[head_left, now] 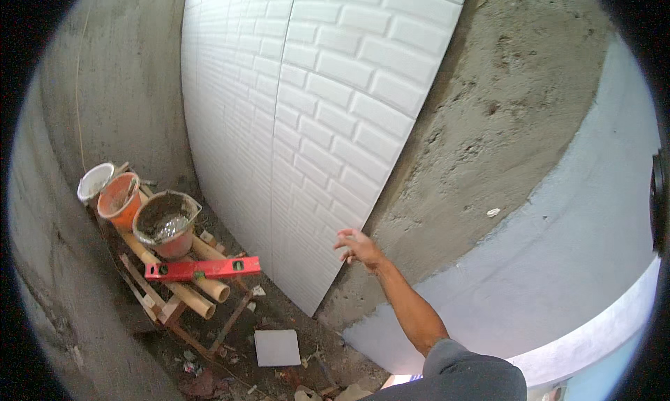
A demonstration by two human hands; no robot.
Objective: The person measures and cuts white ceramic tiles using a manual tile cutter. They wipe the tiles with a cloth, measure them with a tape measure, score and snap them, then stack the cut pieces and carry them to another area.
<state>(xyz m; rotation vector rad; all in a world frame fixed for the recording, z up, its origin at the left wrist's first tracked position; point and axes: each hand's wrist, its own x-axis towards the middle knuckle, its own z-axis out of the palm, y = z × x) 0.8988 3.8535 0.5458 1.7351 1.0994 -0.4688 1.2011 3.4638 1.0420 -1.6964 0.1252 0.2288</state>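
Note:
My right hand reaches out at the edge of the white brick-patterned tile wall, on a bare arm below a grey sleeve. Its fingers are slightly curled and apart, with nothing in them; I cannot tell whether the fingertips touch the tile. Rough grey mortar borders the tiles on the right. My left hand is out of view. To the left, a red spirit level lies across bamboo poles of a low stand.
On the stand are a mortar-smeared bucket, an orange bucket and a white bucket. A square white tile lies on the debris-strewn floor. A bare grey wall rises at the left, a pale painted wall at the right.

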